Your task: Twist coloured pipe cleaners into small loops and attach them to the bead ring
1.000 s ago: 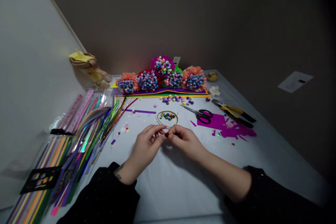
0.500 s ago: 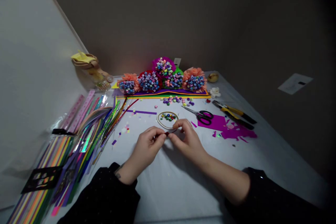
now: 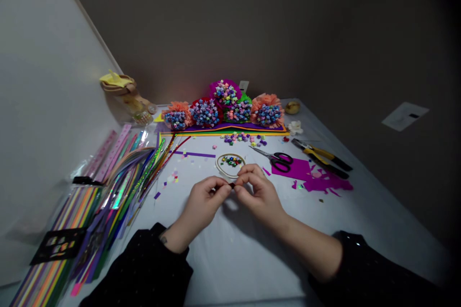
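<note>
Between the fingertips of both hands is a small dark red paper strip [image 3: 232,185], mostly hidden by the fingers. My left hand [image 3: 206,200] pinches its left side, thumb against forefinger. My right hand [image 3: 260,196] grips the right side with thumb and bent fingers. Just beyond the hands lies a thin round hoop [image 3: 216,167] with several tiny shiny folded stars [image 3: 231,160] inside it. To its right are black-handled scissors [image 3: 276,157], blades pointing back left.
Bundles of coloured paper strips [image 3: 68,216] cover the left side. Paper flower bouquets [image 3: 204,112] filled with small stars line the back, with loose purple stars [image 3: 245,139] before them. Yellow-black pliers [image 3: 320,156] and magenta paper scraps [image 3: 326,182] lie right.
The fingertips have drawn slightly right. A length of strip that showed along my right fingers no longer shows there; a small dark red piece sits between both hands' fingertips.
</note>
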Demonstrator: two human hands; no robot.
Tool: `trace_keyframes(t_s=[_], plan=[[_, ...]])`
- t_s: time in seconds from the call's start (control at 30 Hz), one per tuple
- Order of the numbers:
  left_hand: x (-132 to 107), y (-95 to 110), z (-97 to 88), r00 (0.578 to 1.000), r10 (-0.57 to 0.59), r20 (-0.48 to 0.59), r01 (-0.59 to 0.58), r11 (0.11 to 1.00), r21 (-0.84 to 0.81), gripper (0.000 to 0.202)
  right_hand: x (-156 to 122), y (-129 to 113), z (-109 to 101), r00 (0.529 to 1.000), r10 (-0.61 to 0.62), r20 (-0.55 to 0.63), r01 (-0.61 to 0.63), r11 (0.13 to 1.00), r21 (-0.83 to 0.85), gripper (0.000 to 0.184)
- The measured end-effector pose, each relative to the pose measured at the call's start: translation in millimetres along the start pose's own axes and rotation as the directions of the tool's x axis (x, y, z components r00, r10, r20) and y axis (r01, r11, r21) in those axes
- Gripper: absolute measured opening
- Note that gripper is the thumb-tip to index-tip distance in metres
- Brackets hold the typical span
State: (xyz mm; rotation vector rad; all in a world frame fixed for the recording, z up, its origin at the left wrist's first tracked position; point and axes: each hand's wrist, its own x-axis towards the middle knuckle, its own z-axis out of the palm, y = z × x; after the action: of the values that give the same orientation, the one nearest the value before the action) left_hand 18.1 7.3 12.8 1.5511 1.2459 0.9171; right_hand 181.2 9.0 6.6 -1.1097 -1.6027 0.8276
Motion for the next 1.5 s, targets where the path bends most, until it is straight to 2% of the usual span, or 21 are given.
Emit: trace_keyframes(t_s=[0.13, 0.47, 0.7, 0.97, 1.17, 1.3, 1.4, 1.5], plan=[[-0.6, 0.7, 0.7, 0.999, -0.046, 0.011, 0.046, 0.998, -0.052, 0.019, 0.3, -0.4, -0.2, 1.000, -0.001, 0.026, 0.000, 0.999, 0.044, 0.007], [1.2, 3.9, 1.3, 0.999, -0.053, -0.007, 0.053, 0.996, -0.071, 0.014, 1.7, 1.5, 0.5, 0.997, 0.024, 0.077, -0.031, 0.995, 0.095, 0.008], [1.6, 1.6, 0.7, 0.999, -0.049, -0.019, 0.047, 0.996, -0.071, 0.014, 2.6, 4.0, 4.2, 0.987, 0.104, 0.125, -0.121, 0.984, 0.129, 0.008], [0.4, -2.5, 1.3, 0.999, -0.045, 0.000, 0.045, 0.997, -0.061, 0.013, 3.9, 2.1, 2.7, 0.979, 0.131, 0.157, -0.158, 0.971, 0.177, 0.011], [0.5, 1.3, -1.2, 0.995, -0.070, 0.071, 0.083, 0.976, -0.202, 0.018, 5.4, 2.5, -1.4, 0.973, 0.137, 0.186, -0.180, 0.956, 0.233, 0.012], [0.8, 1.5, -1.7, 0.970, -0.179, 0.167, 0.228, 0.906, -0.356, 0.024, 5.3, 3.7, -1.5, 0.966, 0.109, 0.234, -0.182, 0.932, 0.315, 0.011], [0.6, 1.0, -2.3, 0.944, -0.245, 0.220, 0.315, 0.868, -0.384, 0.023, 5.0, 3.8, -1.2, 0.956, 0.093, 0.278, -0.185, 0.928, 0.324, 0.010], [0.8, 0.9, -5.1, 0.943, -0.228, 0.242, 0.306, 0.879, -0.367, 0.018, 4.6, 3.4, -1.5, 0.947, 0.076, 0.312, -0.173, 0.940, 0.296, 0.010]])
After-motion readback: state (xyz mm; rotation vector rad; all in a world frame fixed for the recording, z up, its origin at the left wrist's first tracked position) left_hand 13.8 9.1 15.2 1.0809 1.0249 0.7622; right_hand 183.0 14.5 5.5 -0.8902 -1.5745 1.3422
